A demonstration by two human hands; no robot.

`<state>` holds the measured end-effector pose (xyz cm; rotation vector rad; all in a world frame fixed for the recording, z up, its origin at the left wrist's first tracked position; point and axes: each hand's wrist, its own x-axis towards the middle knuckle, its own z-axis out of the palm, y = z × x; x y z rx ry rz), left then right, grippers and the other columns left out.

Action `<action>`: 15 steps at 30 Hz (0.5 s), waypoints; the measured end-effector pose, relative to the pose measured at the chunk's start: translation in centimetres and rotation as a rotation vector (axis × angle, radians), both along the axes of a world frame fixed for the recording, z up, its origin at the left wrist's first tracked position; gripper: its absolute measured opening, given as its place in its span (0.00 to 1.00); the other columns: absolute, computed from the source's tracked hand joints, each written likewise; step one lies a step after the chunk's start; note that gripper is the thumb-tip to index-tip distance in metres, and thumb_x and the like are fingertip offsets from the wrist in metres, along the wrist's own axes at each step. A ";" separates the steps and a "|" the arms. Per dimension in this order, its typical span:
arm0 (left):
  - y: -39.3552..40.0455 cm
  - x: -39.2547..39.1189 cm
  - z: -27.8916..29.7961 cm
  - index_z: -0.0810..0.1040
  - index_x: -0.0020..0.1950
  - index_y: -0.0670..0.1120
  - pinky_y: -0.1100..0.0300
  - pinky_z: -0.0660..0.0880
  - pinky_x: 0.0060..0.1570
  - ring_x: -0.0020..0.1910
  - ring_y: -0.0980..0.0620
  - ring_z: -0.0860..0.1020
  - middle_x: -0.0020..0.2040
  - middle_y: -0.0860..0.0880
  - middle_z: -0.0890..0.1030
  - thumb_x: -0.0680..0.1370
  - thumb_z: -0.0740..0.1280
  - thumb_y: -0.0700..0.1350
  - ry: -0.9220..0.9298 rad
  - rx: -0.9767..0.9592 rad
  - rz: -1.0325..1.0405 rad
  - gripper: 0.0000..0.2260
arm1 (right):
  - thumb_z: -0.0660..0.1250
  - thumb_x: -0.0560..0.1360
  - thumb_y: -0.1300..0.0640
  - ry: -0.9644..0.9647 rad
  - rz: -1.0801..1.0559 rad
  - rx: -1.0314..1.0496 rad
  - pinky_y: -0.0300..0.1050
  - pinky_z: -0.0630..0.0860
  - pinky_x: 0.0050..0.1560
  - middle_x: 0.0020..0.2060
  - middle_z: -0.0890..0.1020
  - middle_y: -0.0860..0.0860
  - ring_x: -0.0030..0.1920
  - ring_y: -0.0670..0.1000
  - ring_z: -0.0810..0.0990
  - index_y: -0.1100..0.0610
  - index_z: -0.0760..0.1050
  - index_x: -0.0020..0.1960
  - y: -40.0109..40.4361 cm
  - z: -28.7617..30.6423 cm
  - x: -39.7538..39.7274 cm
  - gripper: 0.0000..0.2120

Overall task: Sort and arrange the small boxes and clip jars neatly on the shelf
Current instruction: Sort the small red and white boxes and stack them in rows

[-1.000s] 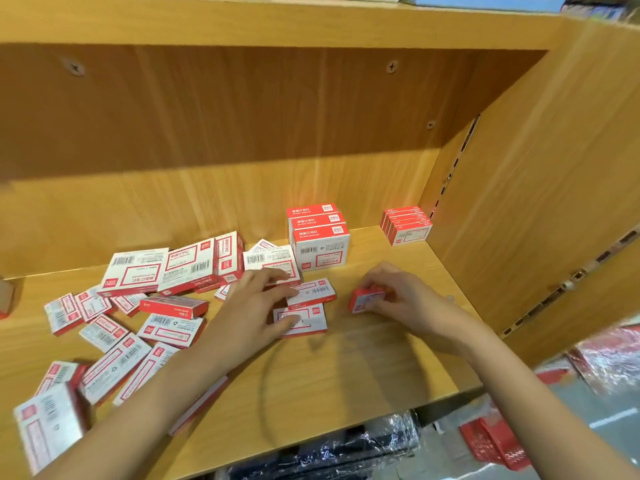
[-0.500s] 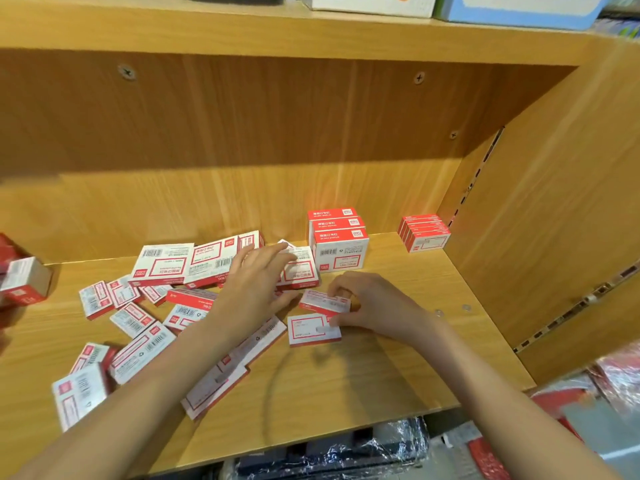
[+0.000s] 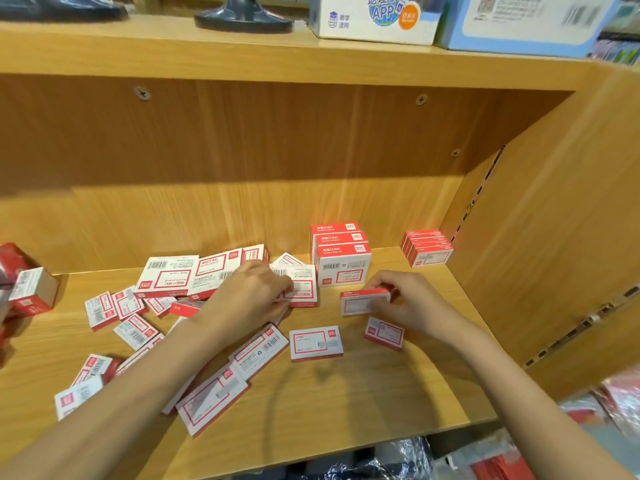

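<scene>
Sorting is judged to be at an early stage: most of the small red-and-white staple boxes (image 3: 258, 353) are scattered flat over the wooden shelf (image 3: 363, 403), while only a tidy stack (image 3: 341, 258) and a small row (image 3: 426, 247) are set by the back wall. One small box (image 3: 363, 301) is pinched at its end by the curled fingers of the right hand (image 3: 412, 301), lifted just in front of the stack. Another box (image 3: 300, 289) is touched by the bent fingers of the left hand (image 3: 252, 292), though a firm grip cannot be told. Next, the held box would need squaring against a matching group. No clip jars are seen.
</scene>
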<state>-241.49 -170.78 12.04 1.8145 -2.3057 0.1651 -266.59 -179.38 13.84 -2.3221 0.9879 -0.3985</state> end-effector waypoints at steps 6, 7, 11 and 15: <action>4.1 -0.6 -0.8 0.79 0.49 0.49 0.57 0.73 0.45 0.45 0.53 0.75 0.47 0.53 0.79 0.74 0.59 0.54 0.215 -0.045 -0.030 0.14 | 0.69 0.72 0.60 0.035 0.238 0.157 0.33 0.68 0.43 0.49 0.77 0.54 0.48 0.49 0.75 0.57 0.76 0.49 2.5 -1.0 2.4 0.06; 4.8 -0.3 -1.0 0.79 0.49 0.50 0.56 0.72 0.43 0.45 0.53 0.74 0.46 0.53 0.77 0.73 0.59 0.57 0.202 -0.049 0.001 0.14 | 0.68 0.72 0.59 0.056 0.253 0.132 0.33 0.67 0.44 0.52 0.76 0.54 0.50 0.50 0.74 0.57 0.76 0.49 2.8 -1.1 2.9 0.06; 7.1 0.9 -1.8 0.79 0.48 0.52 0.59 0.61 0.44 0.44 0.56 0.67 0.43 0.54 0.74 0.70 0.56 0.67 0.099 -0.025 0.171 0.23 | 0.69 0.72 0.54 0.193 0.296 0.031 0.38 0.65 0.48 0.51 0.78 0.51 0.51 0.49 0.71 0.58 0.77 0.48 3.1 -0.8 4.2 0.09; 8.5 0.4 -2.3 0.80 0.50 0.52 0.55 0.73 0.42 0.45 0.51 0.75 0.45 0.54 0.79 0.75 0.45 0.68 -0.017 0.058 0.234 0.30 | 0.69 0.71 0.52 0.293 0.318 0.000 0.41 0.68 0.49 0.49 0.73 0.48 0.48 0.47 0.71 0.53 0.74 0.50 3.9 -0.5 4.7 0.10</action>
